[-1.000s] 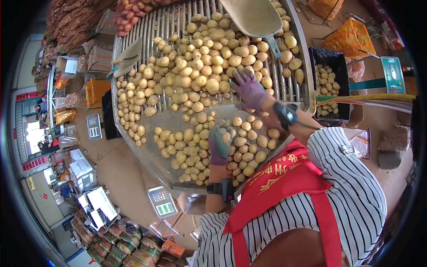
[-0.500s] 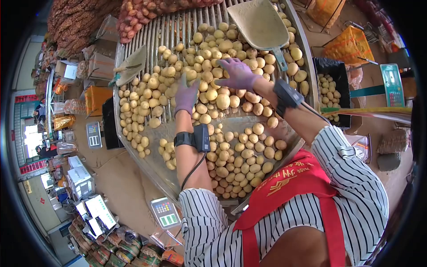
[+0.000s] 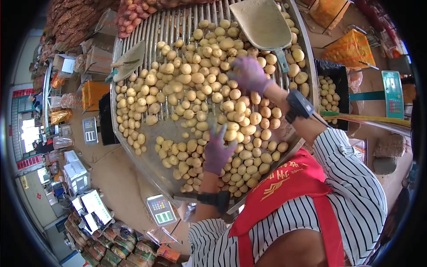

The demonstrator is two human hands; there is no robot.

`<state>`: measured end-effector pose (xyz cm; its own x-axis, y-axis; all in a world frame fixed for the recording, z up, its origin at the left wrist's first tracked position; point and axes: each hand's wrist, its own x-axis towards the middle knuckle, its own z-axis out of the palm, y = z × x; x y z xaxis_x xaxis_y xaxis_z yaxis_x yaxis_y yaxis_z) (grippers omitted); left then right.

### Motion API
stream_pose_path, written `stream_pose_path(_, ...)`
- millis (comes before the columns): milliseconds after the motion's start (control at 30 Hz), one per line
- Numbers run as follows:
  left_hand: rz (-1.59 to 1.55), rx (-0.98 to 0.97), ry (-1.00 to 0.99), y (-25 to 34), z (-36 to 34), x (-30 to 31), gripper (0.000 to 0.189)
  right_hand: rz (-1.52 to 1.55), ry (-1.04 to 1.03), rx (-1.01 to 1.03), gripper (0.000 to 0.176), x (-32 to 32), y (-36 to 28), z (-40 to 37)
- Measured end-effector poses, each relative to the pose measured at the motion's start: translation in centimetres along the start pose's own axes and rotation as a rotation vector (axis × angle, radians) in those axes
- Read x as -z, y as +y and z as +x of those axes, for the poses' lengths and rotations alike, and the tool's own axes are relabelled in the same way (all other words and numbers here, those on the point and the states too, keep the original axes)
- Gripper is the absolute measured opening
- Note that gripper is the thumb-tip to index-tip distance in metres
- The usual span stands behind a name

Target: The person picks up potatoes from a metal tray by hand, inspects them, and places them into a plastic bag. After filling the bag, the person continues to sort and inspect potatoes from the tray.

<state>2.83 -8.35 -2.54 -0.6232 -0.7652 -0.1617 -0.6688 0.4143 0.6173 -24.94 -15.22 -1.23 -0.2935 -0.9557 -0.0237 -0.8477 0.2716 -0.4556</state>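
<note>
Many potatoes (image 3: 195, 78) lie spread over a slatted metal table (image 3: 153, 26) and pile up on its smooth lower part. My left hand (image 3: 217, 151), in a purple glove, rests on the near pile with its fingers spread and touches potatoes there. My right hand (image 3: 250, 74), gloved alike and a little blurred, is over the potatoes below the large scoop (image 3: 262, 24); its fingers are apart and no potato shows in its grasp.
A smaller scoop (image 3: 129, 61) lies at the table's left edge. Red net bags (image 3: 133, 15) sit at the top. A black-lined crate (image 3: 332, 71) of potatoes stands to the right, and scales (image 3: 161, 210) stand at the lower left.
My left hand has come down toward the body, and potatoes have moved onto the smooth part with it. My right hand has shifted slightly right and up.
</note>
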Motion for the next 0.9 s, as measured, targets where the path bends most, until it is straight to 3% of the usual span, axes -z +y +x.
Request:
stream_pose_path(33,0.006,0.004,0.001,0.9,-0.9,0.5,0.072,-0.204,0.097,0.027,0.040,0.5,0.7,0.8)
stream_pose_path(100,0.034,0.042,-0.092,2.4,-1.7,1.3,0.072,-0.280,0.032,-0.069,0.035,0.0,2.4,2.4)
stream_pose_path(167,-0.058,-0.050,-0.055,2.1,-1.6,2.4,0.062,-0.376,-0.086,-0.181,0.031,-1.3,3.7,2.8)
stream_pose_path(233,-0.454,0.325,-0.216,2.3,-0.7,3.9,0.050,-0.389,-0.127,-0.163,0.029,-1.0,4.0,2.4)
stream_pose_path(267,-0.413,0.214,-0.005,1.5,-0.5,3.8,0.038,-0.392,-0.189,-0.142,0.030,-0.4,3.8,1.8)
stream_pose_path(300,-0.410,0.222,-0.001,-0.1,-0.2,3.5,0.038,-0.392,-0.251,-0.123,0.032,0.0,3.7,1.1)
stream_pose_path(367,-0.428,0.330,0.249,-2.9,1.5,3.5,0.033,-0.291,-0.288,-0.126,0.033,-0.1,4.6,-0.1)
stream_pose_path(433,-0.413,0.340,0.324,-4.2,3.9,4.1,0.033,-0.074,-0.069,-0.021,0.031,-1.2,5.9,-1.4)
stream_pose_path(500,-0.405,0.345,0.394,-4.9,7.0,4.3,0.032,0.017,-0.088,-0.068,0.030,-0.7,4.2,-1.6)
stream_pose_path(567,-0.082,0.244,0.429,-5.4,9.9,4.0,0.032,0.208,-0.083,0.010,0.036,-0.1,1.4,-1.1)
stream_pose_path(600,-0.087,0.241,0.427,-5.1,10.9,3.5,0.032,0.194,-0.071,0.053,0.040,-0.6,0.3,-0.3)
stream_pose_path(667,0.536,0.353,0.131,-4.0,12.2,2.6,0.037,0.180,-0.060,0.098,0.046,-2.1,-1.5,1.9)
stream_pose_path(700,0.536,0.354,0.134,-3.8,12.9,2.7,0.037,0.129,-0.087,0.160,0.050,-2.6,-2.2,3.2)
stream_pose_path(767,0.503,0.486,-0.193,-3.4,13.6,3.1,0.044,0.081,-0.121,0.225,0.055,-3.8,-2.9,5.0)
stream_pose_path(833,0.430,0.443,-0.134,-4.1,12.1,3.5,0.048,-0.211,-0.259,0.130,0.054,-4.8,-3.5,6.3)
stream_pose_path(900,0.353,0.401,-0.077,-4.8,10.4,3.4,0.053,-0.270,-0.249,0.131,0.061,-5.0,-3.5,7.0)
